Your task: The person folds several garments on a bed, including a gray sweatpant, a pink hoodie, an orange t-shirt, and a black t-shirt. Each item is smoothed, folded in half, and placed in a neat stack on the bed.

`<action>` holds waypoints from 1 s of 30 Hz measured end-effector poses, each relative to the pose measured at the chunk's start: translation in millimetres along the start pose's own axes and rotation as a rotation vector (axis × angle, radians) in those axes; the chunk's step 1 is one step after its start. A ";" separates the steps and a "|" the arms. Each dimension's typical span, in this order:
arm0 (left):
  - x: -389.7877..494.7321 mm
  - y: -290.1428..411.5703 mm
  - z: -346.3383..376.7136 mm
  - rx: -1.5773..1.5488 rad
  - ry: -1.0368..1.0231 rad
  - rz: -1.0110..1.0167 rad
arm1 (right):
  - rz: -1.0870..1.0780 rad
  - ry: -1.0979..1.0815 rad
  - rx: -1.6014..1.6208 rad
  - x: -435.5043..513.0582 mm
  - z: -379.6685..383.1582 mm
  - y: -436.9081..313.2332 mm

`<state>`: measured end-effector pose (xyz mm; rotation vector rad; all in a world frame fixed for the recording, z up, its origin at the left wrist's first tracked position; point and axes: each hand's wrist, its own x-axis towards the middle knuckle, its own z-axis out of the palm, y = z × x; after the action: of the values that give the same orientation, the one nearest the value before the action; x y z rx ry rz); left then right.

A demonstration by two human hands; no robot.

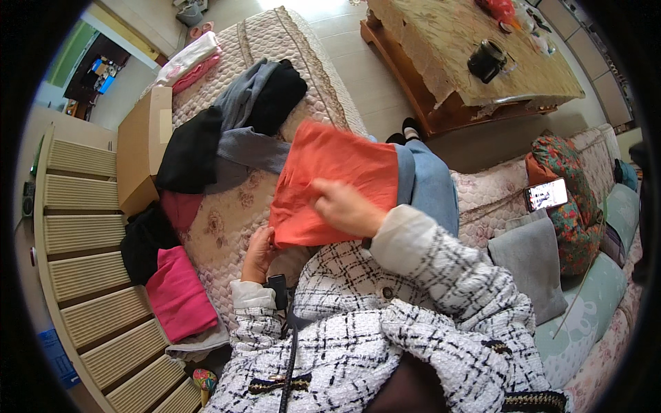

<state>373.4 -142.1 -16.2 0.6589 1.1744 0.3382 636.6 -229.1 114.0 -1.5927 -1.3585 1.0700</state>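
Observation:
An orange-red cloth garment (341, 160) lies spread over my lap, its right edge on my blue jeans (434, 180). My left hand (260, 250) pinches its lower left corner. Over the middle of the cloth is my right hand (343, 206), blurred by motion; whether its fingers grip the fabric cannot be told. A gray ribbed knit garment (253, 147) reaches the cloth's left side. Beyond it are black folded clothes (191, 155) and another black garment (281, 95). A bright pink folded garment (181, 294) rests at the left.
A cardboard box (139, 144) stands beside a cream radiator (85, 258). White and pink folded cloths (191, 59) lie on the quilted cover (222, 217). At right are a lit phone (546, 195), a gray folded cloth (532, 263) and a floral bundle (578, 232). A table (449, 51) bears a dark jar (486, 61).

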 end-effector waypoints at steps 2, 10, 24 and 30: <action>-2.6 -0.9 3.2 0.036 0.045 -0.017 | 0.073 -0.131 -0.047 -3.6 27.0 5.6; -9.4 7.3 25.1 0.018 -0.060 -0.016 | 0.187 0.022 -0.178 -21.1 -24.6 27.1; 8.6 42.6 17.5 -0.394 -0.142 -0.249 | 0.743 0.517 0.515 -31.4 -38.0 75.4; -20.2 137.9 89.7 -0.256 -0.344 0.042 | 0.399 0.450 1.403 -38.4 -127.4 29.3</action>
<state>461.4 -74.5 106.8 0.4942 0.7744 0.3863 763.0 -275.3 135.8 -0.8634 0.1617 1.2981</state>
